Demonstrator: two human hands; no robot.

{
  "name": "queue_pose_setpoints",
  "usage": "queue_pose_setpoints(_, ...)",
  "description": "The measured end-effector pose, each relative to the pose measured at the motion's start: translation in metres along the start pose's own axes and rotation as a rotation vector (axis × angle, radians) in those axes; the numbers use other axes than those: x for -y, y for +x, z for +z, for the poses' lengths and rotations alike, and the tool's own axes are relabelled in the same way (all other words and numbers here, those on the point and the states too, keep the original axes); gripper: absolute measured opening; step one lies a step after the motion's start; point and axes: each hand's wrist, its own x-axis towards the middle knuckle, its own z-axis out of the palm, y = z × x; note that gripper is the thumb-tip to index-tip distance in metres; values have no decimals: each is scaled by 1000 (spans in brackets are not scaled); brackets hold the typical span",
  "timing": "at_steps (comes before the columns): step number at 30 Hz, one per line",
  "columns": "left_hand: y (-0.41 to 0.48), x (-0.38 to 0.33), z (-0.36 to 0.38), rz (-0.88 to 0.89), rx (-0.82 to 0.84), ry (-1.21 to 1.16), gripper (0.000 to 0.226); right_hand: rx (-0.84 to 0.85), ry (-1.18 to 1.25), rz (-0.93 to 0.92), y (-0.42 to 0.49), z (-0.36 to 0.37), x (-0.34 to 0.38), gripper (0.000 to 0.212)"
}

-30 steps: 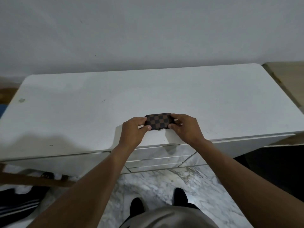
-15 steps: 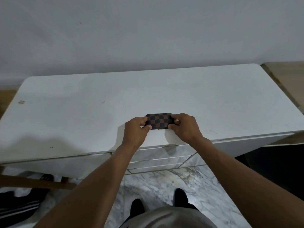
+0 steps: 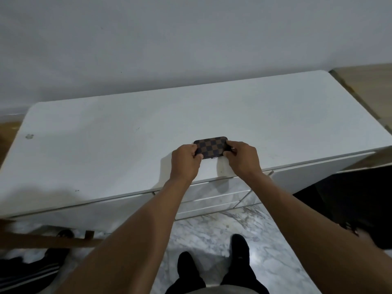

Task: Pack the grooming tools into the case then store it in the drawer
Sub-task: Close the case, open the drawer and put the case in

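Observation:
A small brown-and-black checkered case (image 3: 211,146) lies closed on the white dresser top (image 3: 127,145), near its front edge. My left hand (image 3: 184,163) grips the case's left end and my right hand (image 3: 241,159) grips its right end, thumbs on the near side. No grooming tools are in sight. Below the hands, the closed drawer fronts (image 3: 212,196) of the dresser show between my forearms.
A plain wall stands behind the dresser. A wooden surface (image 3: 369,85) adjoins it at the right. A wooden bar (image 3: 48,240) and dark clothing (image 3: 27,272) lie at the lower left. My feet stand on the marble floor (image 3: 212,236).
Both hands stay clamped on the case, which has barely shifted on the dresser top. The view has tilted slightly.

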Motion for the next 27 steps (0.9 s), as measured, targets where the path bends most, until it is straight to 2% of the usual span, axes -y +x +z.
queue_pose_setpoints(2, -1, 1, 1, -6, -3, -15, 4, -3, 20, 17, 0, 1, 0, 40)
queue_pose_setpoints(4, -1, 1, 1, -14, 5, -14, 21, 5, 9, 20, 2, -1, 0, 41)
queue_pose_setpoints(7, -5, 1, 0, -20, 27, -1, 26, 36, 18, 19, 2, -6, -3, 46)
queue_pose_setpoints(11, -32, 4, 2, 11, -48, -72, 49, 42, 66, 39, -9, -11, -11, 54)
queue_pose_setpoints(15, -84, 20, 19, 193, -200, -11, 35, -34, 33, -90, -49, -6, -29, 40)
queue_pose_setpoints(17, -107, 33, 33, 221, -164, 62, 28, -51, -4, -185, -77, -1, -44, 30)
queue_pose_setpoints(19, -126, 43, 45, 187, -50, 145, 29, 3, -99, -223, -97, 4, -63, 26)
queue_pose_setpoints(23, -147, 49, 55, 63, 54, 248, 43, 223, -273, -204, -109, 8, -88, 48)
queue_pose_setpoints(27, -140, 47, 52, 83, 117, 386, 64, 243, -344, -255, -95, 10, -84, 67)
